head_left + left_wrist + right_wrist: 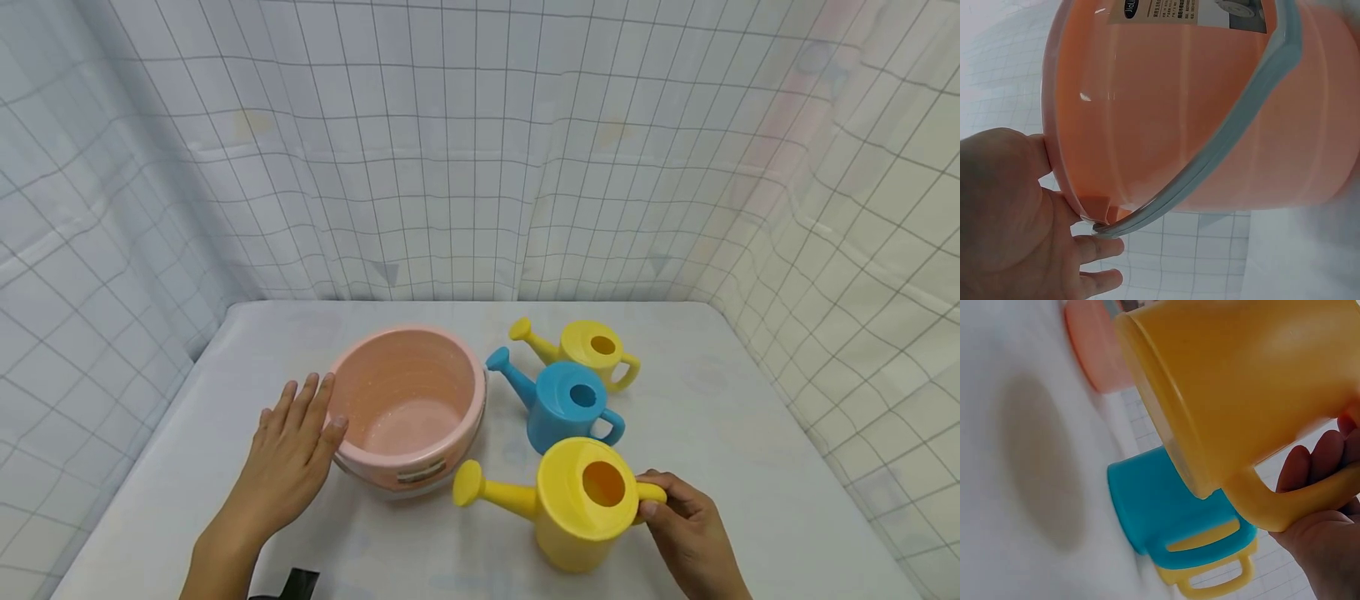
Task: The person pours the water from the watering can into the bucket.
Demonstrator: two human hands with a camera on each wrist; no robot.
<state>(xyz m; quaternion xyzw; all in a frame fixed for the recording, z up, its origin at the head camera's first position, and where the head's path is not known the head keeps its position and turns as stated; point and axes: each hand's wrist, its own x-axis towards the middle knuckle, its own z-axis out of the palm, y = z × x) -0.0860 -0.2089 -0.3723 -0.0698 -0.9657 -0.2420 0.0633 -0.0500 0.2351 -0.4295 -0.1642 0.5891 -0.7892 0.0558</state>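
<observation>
My right hand (687, 525) grips the handle of a yellow watering can (573, 533). In the right wrist view this can (1241, 381) hangs above the white surface with a shadow under it, and fingers curl round its handle. Its spout points left, toward a pink bucket (480, 408). At the bucket's left rim lies my left hand (288, 458), fingers straight and palm down. The left wrist view shows that hand (1016, 212) touching the rim of the bucket (1147, 112), beside the end of its grey carrying handle (1210, 156).
Behind the held can stands a blue watering can (566, 408), its spout close to the bucket. Farther back is a second yellow watering can (585, 342). White gridded curtains (480, 167) enclose the table (712, 392) at the back and sides.
</observation>
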